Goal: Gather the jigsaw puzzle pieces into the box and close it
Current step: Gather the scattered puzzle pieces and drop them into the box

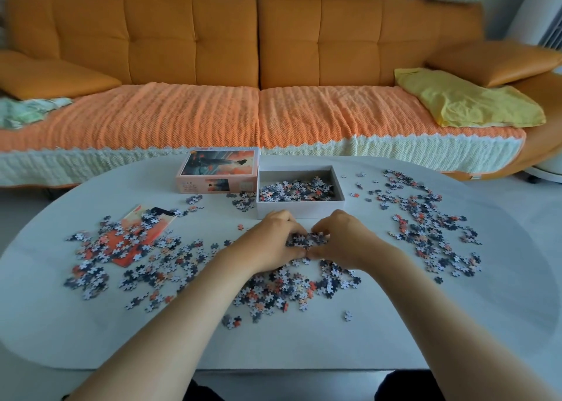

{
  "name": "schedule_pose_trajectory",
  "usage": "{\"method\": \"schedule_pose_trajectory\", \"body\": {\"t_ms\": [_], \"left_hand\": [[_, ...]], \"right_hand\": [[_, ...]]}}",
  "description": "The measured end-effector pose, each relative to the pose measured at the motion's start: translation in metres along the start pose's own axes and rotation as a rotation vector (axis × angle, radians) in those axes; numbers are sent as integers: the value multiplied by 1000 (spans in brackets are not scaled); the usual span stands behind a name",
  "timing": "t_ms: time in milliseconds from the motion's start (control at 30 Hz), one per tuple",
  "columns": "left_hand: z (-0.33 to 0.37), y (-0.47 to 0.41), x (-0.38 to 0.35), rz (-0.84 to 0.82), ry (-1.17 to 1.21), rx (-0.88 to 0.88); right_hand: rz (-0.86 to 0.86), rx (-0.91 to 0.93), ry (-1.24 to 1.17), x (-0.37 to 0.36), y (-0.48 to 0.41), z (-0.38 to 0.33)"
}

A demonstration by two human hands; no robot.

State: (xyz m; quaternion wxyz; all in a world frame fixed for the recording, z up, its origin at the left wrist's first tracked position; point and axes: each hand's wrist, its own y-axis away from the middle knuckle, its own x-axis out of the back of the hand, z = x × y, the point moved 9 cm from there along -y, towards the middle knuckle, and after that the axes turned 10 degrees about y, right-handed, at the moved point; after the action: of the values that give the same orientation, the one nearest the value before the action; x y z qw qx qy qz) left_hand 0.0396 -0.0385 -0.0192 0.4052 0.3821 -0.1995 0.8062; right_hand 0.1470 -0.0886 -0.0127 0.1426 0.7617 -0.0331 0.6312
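While open-topped, box (301, 210) lengthwise left-right.

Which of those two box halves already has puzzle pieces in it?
The plain white tray, the right-hand one, open side up with pieces inside; the pictured lid beside it lies picture-up.

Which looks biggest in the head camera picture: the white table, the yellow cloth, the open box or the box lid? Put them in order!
1. white table
2. yellow cloth
3. open box and box lid: they look about alike, so I won't rank them.
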Motion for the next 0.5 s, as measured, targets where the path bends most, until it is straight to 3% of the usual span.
{"method": "schedule_pose_trajectory", "body": {"t_ms": [333, 500], "left_hand": [[-4, 1, 18, 77, 155, 21], [-27, 11, 16, -117, -115, 138]], "right_hand": [[13, 62, -47, 4, -4, -12], [-83, 57, -75, -3, -1, -14]]}}
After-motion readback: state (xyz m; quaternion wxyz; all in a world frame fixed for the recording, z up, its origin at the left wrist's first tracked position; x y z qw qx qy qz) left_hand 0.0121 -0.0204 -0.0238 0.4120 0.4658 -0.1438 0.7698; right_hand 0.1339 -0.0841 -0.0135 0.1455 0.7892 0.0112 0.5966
